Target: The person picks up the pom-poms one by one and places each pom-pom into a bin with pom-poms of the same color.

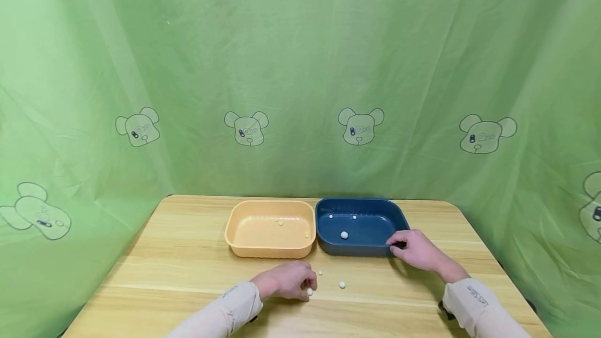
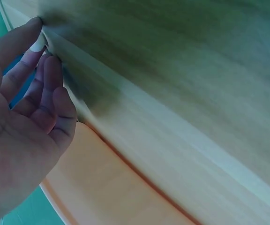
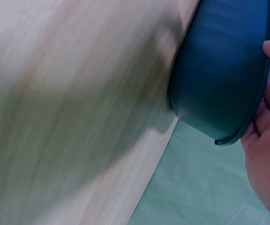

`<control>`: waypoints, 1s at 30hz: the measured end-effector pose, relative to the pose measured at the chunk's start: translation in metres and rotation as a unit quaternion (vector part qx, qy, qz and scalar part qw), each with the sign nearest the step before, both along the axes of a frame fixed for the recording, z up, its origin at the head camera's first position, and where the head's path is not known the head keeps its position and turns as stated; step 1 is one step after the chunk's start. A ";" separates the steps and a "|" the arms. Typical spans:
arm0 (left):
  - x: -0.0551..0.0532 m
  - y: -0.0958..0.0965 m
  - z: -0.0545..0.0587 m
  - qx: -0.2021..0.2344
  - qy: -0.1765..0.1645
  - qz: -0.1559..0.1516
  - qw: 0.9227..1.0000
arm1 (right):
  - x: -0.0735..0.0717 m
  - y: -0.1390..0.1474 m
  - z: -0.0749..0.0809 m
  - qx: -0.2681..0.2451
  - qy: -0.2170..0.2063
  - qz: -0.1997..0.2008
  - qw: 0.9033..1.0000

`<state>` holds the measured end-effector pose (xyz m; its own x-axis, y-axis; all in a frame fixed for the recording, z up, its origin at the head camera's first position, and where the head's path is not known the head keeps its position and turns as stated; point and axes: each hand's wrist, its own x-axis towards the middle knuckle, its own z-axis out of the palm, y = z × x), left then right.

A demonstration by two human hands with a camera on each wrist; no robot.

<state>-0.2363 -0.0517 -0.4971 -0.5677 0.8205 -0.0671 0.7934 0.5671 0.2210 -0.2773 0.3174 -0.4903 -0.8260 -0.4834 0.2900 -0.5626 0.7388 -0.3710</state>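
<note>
In the head view my left hand (image 1: 288,280) is low over the table in front of the orange tub (image 1: 269,253). Its thumb and forefinger pinch a small white ball (image 1: 310,291), also visible between the fingertips in the left wrist view (image 2: 38,44). My right hand (image 1: 418,250) grips the near right corner of the dark blue tub (image 1: 357,250), thumb outside and fingers over the rim. Two more white balls, a small one (image 1: 320,273) and a larger one (image 1: 341,285), lie on the table to the right of my left hand.
Inside the blue tub lie a larger white ball (image 1: 344,235) and two small ones. Small yellowish balls (image 1: 280,223) lie in the orange tub. Both tubs stand side by side at the back of the wooden table (image 1: 188,254). Green printed cloth (image 1: 300,77) hangs around it.
</note>
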 end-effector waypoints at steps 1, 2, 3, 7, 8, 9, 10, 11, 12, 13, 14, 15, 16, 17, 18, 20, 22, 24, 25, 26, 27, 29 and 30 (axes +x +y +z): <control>0.000 0.000 0.000 0.001 0.000 -0.001 1.000 | 0.000 0.000 0.000 0.000 0.000 0.001 1.000; 0.000 0.000 0.000 0.003 0.000 -0.002 1.000 | 0.000 0.000 0.000 0.000 -0.001 0.001 1.000; 0.001 0.000 0.001 0.003 0.001 -0.003 1.000 | 0.000 0.000 0.001 0.000 -0.001 0.001 1.000; 0.001 0.000 0.001 0.008 -0.006 -0.005 1.000 | 0.001 -0.001 0.002 0.001 -0.006 -0.001 1.000; 0.001 0.000 0.001 0.009 -0.009 -0.005 1.000 | 0.001 -0.001 0.002 0.002 -0.008 -0.003 1.000; 0.000 0.000 0.001 0.011 -0.012 -0.004 1.000 | 0.001 -0.001 0.002 0.002 -0.009 -0.003 1.000; 0.000 0.000 0.000 0.013 -0.016 -0.003 1.000 | 0.001 -0.001 0.003 0.002 -0.009 -0.004 1.000; -0.001 0.000 0.000 0.015 -0.020 -0.002 1.000 | 0.001 -0.002 0.003 0.002 -0.009 -0.004 1.000; -0.001 0.000 -0.001 0.017 -0.025 -0.001 1.000 | 0.001 -0.002 0.003 0.001 -0.009 -0.004 1.000; -0.002 0.000 -0.001 0.018 -0.028 0.000 0.999 | 0.001 -0.002 0.003 0.001 -0.008 -0.005 1.000; -0.003 -0.001 -0.001 0.020 -0.030 0.001 0.999 | 0.001 -0.002 0.003 0.000 -0.007 -0.005 1.000; -0.003 -0.001 -0.002 0.020 -0.032 0.002 0.999 | 0.001 -0.003 0.003 -0.001 -0.006 -0.005 1.000; -0.004 -0.001 -0.003 0.021 -0.034 0.003 0.999 | 0.001 -0.003 0.004 -0.002 -0.005 -0.006 1.000; -0.004 -0.001 -0.003 0.021 -0.036 0.004 0.999 | 0.001 -0.003 0.004 -0.003 -0.004 -0.003 1.000; -0.005 -0.002 -0.003 0.020 -0.036 0.004 0.999 | 0.002 -0.003 0.004 -0.003 -0.003 -0.004 1.000; -0.005 -0.002 -0.004 0.019 -0.036 0.005 0.999 | 0.002 -0.003 0.004 -0.004 -0.002 -0.005 1.000; -0.004 -0.002 -0.004 0.018 -0.037 0.004 0.999 | 0.002 -0.003 0.004 -0.003 -0.003 -0.004 1.000; -0.004 -0.002 -0.003 0.017 -0.035 0.002 0.999 | 0.002 -0.003 0.003 -0.001 -0.004 -0.006 1.000; -0.003 -0.002 -0.003 0.018 -0.035 0.001 0.999 | 0.002 -0.003 0.002 0.000 -0.005 -0.005 1.000; -0.002 -0.001 -0.002 0.017 -0.034 -0.002 0.999 | 0.002 -0.002 0.002 0.000 -0.006 -0.005 1.000; -0.001 -0.001 -0.002 0.017 -0.032 -0.004 0.999 | 0.002 -0.002 0.002 0.001 -0.007 -0.004 1.000; 0.000 0.000 -0.001 0.017 -0.028 -0.008 0.999 | 0.001 -0.002 0.002 0.001 -0.009 -0.005 1.000; 0.000 0.000 -0.001 0.017 -0.027 -0.010 0.999 | 0.001 -0.002 0.003 0.001 -0.010 -0.006 1.000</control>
<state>-0.2362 -0.0516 -0.4983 -0.5477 0.8337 -0.0702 0.7906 0.5432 0.2828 -0.2761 0.3156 -0.4878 -0.8368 -0.4746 0.2729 -0.5470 0.7459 -0.3801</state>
